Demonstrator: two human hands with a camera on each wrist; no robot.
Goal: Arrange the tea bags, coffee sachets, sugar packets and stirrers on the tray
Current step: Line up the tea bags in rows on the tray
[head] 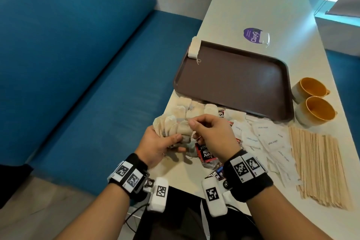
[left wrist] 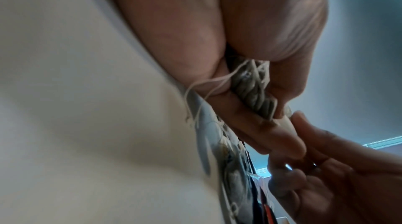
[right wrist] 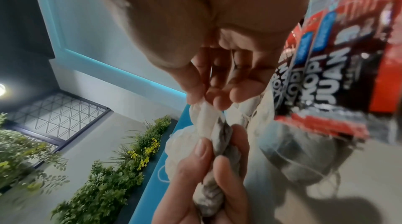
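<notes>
Currently your left hand point(head: 155, 143) is gripping a fan of tea bags point(head: 171, 127), while your right hand point(head: 211, 135) is pinching the nearest bag's top edge

- "ClayG", in white letters, on the purple round sticker point(head: 252, 35) beyond the tray.
- "white sugar" on the white sugar packets point(head: 263, 136).
- "KOPI JUAN" on the red-and-black coffee sachets point(right wrist: 326, 76).

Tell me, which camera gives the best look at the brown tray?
The head view: the whole tray shows there, bare but for a small stack of tea bags at its far left corner. Neither wrist view shows the tray; each shows only hands and tea bags up close.
</notes>
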